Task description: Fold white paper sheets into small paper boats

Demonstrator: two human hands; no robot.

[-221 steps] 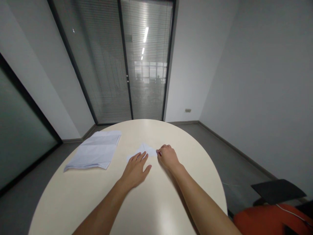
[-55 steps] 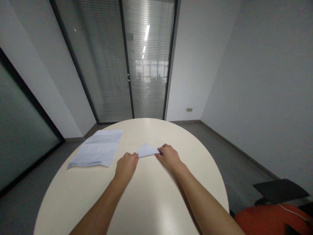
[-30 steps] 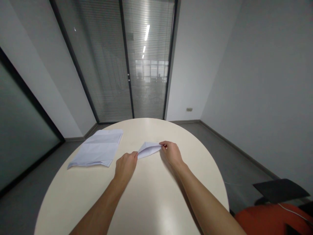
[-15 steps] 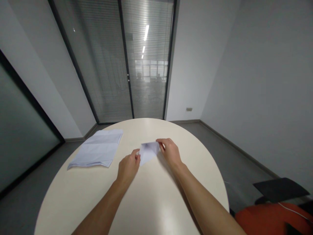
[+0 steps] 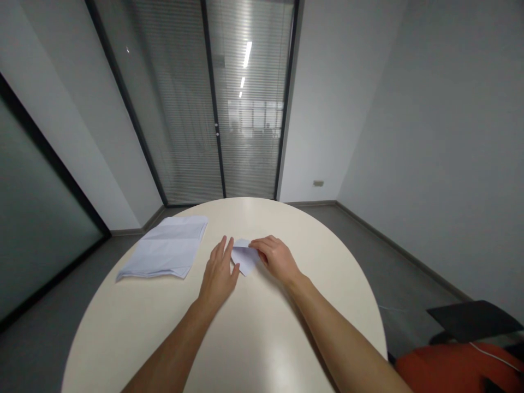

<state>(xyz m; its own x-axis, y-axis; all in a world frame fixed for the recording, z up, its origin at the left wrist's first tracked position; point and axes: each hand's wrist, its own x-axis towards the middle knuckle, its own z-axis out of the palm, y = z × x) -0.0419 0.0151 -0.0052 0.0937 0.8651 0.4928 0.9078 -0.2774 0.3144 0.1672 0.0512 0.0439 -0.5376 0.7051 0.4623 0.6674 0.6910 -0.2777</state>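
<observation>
A small folded sheet of white paper (image 5: 244,261) lies on the round table between my hands, with a shaded crease across it and its lower tip pointing toward me. My left hand (image 5: 220,274) is at the paper's left edge, fingers stretched out and apart, thumb close to the lower left side. From the right, my right hand (image 5: 273,256) pinches the paper's upper right edge between thumb and fingers. Those fingertips partly cover that corner.
A stack of creased white paper sheets (image 5: 166,248) lies on the left of the cream round table (image 5: 245,333). An orange chair (image 5: 442,368) with a black armrest (image 5: 475,322) stands at the lower right. A glass door (image 5: 249,153) with blinds is beyond the table.
My left hand has opened from a pinch on the paper's left edge, its fingers now extended. My right hand has shifted slightly left, and the paper's upper part looks folded differently.
</observation>
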